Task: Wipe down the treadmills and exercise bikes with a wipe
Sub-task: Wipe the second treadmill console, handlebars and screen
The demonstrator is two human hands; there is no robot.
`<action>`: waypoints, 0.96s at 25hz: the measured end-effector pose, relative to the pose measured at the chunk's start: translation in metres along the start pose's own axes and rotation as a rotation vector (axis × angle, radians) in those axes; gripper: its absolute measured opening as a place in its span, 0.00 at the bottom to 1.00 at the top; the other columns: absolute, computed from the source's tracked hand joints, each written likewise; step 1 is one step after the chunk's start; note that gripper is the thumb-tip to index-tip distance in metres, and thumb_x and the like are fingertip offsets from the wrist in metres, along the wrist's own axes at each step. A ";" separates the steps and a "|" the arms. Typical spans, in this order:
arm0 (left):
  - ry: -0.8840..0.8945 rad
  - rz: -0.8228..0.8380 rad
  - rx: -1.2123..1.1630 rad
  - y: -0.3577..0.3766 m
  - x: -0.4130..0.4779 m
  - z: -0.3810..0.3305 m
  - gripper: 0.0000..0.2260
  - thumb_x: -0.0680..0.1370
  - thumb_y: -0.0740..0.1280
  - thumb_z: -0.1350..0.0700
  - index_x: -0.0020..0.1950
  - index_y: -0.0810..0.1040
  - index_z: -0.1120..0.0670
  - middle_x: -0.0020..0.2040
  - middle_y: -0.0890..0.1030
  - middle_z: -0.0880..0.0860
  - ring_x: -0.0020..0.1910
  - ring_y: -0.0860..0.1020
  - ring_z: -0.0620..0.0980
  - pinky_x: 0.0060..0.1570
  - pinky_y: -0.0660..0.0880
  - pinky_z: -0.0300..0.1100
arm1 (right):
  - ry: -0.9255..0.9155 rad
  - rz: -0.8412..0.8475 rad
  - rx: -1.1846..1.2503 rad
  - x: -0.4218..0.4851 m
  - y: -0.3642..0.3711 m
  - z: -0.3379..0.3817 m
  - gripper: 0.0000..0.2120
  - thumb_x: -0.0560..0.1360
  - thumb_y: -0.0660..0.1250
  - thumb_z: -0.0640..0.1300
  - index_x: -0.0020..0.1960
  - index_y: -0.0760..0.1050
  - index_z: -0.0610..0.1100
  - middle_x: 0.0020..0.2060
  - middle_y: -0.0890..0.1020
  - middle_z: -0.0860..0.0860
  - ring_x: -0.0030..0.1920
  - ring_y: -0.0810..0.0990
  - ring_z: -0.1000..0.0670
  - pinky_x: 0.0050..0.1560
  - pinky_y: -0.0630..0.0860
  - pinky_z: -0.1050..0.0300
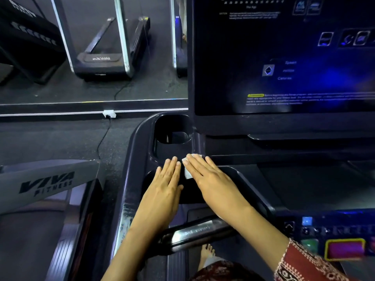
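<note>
Cupholder point(172, 136) just beyond wipe point(188, 173) under right hand point(212, 180)

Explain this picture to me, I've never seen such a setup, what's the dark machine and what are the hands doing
One camera, worn on the person's head, looks down at their own hands. The dark machine is a treadmill console, its screen above and a cup holder just beyond the hands. The right hand lies flat on a white wipe, pressing it to the console. The left hand rests flat beside it, holding nothing. A second treadmill stands to the left.
</note>
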State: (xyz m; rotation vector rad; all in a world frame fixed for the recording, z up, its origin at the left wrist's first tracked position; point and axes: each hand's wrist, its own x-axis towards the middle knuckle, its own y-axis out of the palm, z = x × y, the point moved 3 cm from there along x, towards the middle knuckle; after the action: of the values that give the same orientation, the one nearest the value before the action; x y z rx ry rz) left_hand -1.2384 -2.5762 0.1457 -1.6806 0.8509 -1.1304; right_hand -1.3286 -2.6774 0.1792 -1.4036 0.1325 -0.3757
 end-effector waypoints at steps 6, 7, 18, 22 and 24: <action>-0.043 0.021 -0.096 -0.013 -0.034 -0.020 0.23 0.78 0.54 0.53 0.65 0.73 0.66 0.63 0.77 0.62 0.65 0.72 0.59 0.62 0.58 0.61 | 0.142 0.216 0.149 -0.055 -0.028 -0.008 0.22 0.81 0.53 0.35 0.74 0.61 0.46 0.67 0.70 0.50 0.68 0.67 0.47 0.59 0.58 0.67; -0.050 0.029 -0.102 -0.014 -0.045 -0.023 0.23 0.77 0.54 0.52 0.63 0.76 0.65 0.60 0.79 0.61 0.61 0.76 0.60 0.61 0.61 0.60 | 0.105 0.270 0.086 -0.067 -0.028 -0.004 0.19 0.83 0.51 0.38 0.72 0.63 0.48 0.64 0.72 0.49 0.66 0.68 0.46 0.59 0.57 0.64; -0.144 -0.002 -0.014 -0.031 -0.136 -0.038 0.22 0.74 0.56 0.55 0.59 0.78 0.67 0.57 0.80 0.64 0.53 0.81 0.61 0.52 0.76 0.58 | 0.057 0.016 -0.192 -0.126 0.007 0.032 0.30 0.68 0.49 0.38 0.68 0.71 0.35 0.63 0.77 0.41 0.65 0.74 0.41 0.67 0.58 0.44; -0.120 -0.044 0.049 -0.034 -0.149 -0.037 0.22 0.74 0.56 0.56 0.59 0.78 0.68 0.56 0.80 0.64 0.54 0.80 0.64 0.63 0.64 0.50 | 0.262 -0.124 -0.276 -0.124 0.005 0.028 0.26 0.68 0.49 0.36 0.59 0.76 0.30 0.56 0.79 0.34 0.60 0.77 0.35 0.64 0.70 0.44; -0.129 -0.052 0.092 -0.035 -0.154 -0.037 0.22 0.73 0.55 0.57 0.59 0.78 0.68 0.56 0.80 0.64 0.55 0.80 0.64 0.63 0.61 0.50 | 0.129 -0.108 -0.229 -0.109 0.031 0.069 0.24 0.68 0.51 0.37 0.57 0.79 0.32 0.54 0.81 0.36 0.59 0.76 0.37 0.63 0.71 0.47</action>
State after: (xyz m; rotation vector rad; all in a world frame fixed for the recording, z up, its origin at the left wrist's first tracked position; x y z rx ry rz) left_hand -1.3233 -2.4389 0.1370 -1.6879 0.6682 -1.0669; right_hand -1.4031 -2.5728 0.1470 -1.6168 0.2113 -0.5549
